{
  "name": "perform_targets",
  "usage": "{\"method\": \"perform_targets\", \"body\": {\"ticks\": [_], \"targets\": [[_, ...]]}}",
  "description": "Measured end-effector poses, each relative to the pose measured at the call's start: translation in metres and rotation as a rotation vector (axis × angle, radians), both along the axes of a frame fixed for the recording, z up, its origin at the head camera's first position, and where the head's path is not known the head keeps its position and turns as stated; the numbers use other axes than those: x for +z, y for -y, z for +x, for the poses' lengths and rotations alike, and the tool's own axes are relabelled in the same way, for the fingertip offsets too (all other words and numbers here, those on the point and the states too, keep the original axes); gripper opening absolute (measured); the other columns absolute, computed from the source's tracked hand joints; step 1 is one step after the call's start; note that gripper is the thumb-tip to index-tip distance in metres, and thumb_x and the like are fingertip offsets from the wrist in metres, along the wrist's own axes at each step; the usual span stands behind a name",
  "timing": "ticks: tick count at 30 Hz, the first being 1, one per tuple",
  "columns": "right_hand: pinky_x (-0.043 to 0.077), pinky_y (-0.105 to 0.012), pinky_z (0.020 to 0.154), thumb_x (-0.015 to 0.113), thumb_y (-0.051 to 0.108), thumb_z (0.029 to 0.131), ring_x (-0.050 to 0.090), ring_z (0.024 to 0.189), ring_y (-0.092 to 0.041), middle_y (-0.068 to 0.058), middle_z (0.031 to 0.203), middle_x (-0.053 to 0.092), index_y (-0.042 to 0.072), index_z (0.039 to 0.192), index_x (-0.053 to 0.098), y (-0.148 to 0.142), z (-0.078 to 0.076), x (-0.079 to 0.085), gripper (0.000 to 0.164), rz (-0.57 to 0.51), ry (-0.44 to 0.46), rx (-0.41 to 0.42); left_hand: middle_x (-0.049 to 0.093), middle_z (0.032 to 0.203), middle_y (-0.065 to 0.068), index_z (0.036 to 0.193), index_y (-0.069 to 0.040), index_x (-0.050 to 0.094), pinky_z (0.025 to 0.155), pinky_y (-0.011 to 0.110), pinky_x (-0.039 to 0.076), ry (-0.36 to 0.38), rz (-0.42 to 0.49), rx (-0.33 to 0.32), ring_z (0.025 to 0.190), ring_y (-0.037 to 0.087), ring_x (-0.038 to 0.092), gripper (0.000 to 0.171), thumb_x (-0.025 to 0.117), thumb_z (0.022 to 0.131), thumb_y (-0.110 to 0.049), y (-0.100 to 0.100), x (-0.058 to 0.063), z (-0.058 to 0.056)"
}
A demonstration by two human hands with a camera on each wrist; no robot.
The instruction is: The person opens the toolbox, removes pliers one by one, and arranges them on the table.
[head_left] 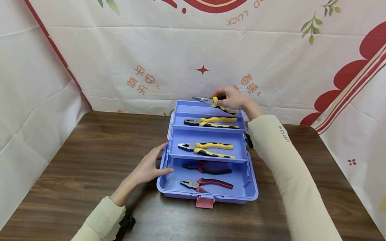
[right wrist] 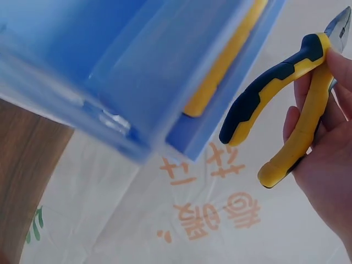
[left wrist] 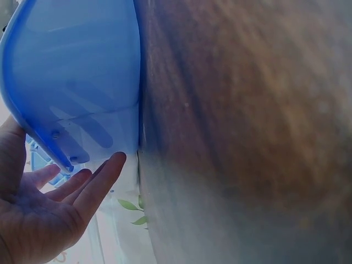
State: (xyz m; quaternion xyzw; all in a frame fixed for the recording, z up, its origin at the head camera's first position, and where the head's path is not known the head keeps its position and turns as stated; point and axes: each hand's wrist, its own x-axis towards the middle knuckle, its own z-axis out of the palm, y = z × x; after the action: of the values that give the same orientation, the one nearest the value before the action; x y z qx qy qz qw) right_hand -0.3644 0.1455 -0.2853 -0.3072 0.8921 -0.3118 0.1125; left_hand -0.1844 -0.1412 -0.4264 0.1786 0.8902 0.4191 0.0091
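My right hand (head_left: 231, 97) holds a pair of long-nose pliers (head_left: 204, 100) with yellow and black handles above the toolbox's top tray. In the right wrist view, the handles of these pliers (right wrist: 300, 137) stand spread apart. My left hand (head_left: 150, 167) rests at the left side of the blue toolbox (head_left: 209, 197), thumb over the rim and fingers extended along the outer wall. Yellow-black pliers (head_left: 209, 122) lie in the upper tray, and yellow-black combination pliers (head_left: 195, 148) in the middle tray. Red-black combination pliers (head_left: 193, 184) and darker red-black pliers (head_left: 210, 169) lie in the bottom.
The toolbox stands open with its trays stepped back, on a dark wooden table (head_left: 114, 149). A pink latch (head_left: 205, 202) hangs at its front. Behind it rises a white printed cloth (head_left: 170, 54), close to the right hand; more cloth hangs at both sides.
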Motion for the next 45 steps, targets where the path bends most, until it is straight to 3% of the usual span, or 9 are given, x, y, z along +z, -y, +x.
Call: {"method": "perform_targets", "body": {"ticks": [9,17,24,31,42,45], "targets": [[0.039,-0.039,0.080,0.052,0.003,0.087,0.048,0.091,-0.025,-0.015,0.105,0.054,-0.002,0.114,0.054,-0.020,0.011,0.008,0.027,-0.105,0.021,-0.072,0.039,0.128,0.013,0.139,-0.010,0.025,0.089,0.043,0.036,-0.009,0.001,0.003,0.108,0.022,0.048,0.086,0.075,0.071,-0.026,-0.001,0.000,0.001],[0.041,-0.036,0.078,0.053,0.006,0.087,0.048,0.092,-0.027,-0.015,0.110,0.052,-0.001,0.116,0.054,-0.046,0.016,0.010,0.029,-0.119,0.009,-0.159,0.039,0.127,0.014,0.139,-0.008,0.024,0.089,0.043,0.036,-0.018,0.012,-0.011,0.108,0.023,0.048,0.086,0.074,0.071,-0.028,-0.001,-0.001,0.001],[0.041,-0.036,0.075,0.054,0.013,0.088,0.045,0.090,-0.029,-0.014,0.105,0.050,0.001,0.123,0.049,-0.069,0.023,0.005,0.037,-0.174,0.052,-0.315,0.038,0.128,0.014,0.139,-0.009,0.024,0.089,0.044,0.036,0.001,0.010,-0.006,0.108,0.024,0.048,0.085,0.074,0.072,-0.026,-0.001,0.000,0.002],[0.042,-0.032,0.077,0.057,0.019,0.087,0.049,0.092,-0.020,-0.012,0.110,0.050,0.002,0.125,0.047,-0.081,0.034,0.001,0.043,-0.282,0.120,-0.483,0.038,0.128,0.014,0.138,-0.008,0.024,0.089,0.045,0.036,0.005,0.008,-0.002,0.108,0.025,0.047,0.085,0.074,0.072,-0.026,-0.002,0.001,0.002],[0.042,-0.028,0.074,0.057,0.026,0.086,0.050,0.093,-0.017,-0.011,0.117,0.049,0.009,0.128,0.046,-0.093,0.053,-0.009,0.047,-0.401,0.205,-0.657,0.040,0.126,0.015,0.138,-0.006,0.025,0.087,0.044,0.038,-0.012,0.020,-0.012,0.107,0.025,0.049,0.084,0.074,0.072,-0.024,-0.001,0.001,0.002],[0.041,-0.033,0.079,0.056,0.027,0.087,0.049,0.094,-0.019,-0.012,0.117,0.048,0.007,0.131,0.043,-0.100,0.061,-0.013,0.050,-0.429,0.237,-0.670,0.040,0.125,0.015,0.138,-0.007,0.025,0.087,0.045,0.037,-0.005,0.014,-0.009,0.107,0.025,0.049,0.084,0.074,0.072,-0.025,-0.001,0.001,0.002]]}}
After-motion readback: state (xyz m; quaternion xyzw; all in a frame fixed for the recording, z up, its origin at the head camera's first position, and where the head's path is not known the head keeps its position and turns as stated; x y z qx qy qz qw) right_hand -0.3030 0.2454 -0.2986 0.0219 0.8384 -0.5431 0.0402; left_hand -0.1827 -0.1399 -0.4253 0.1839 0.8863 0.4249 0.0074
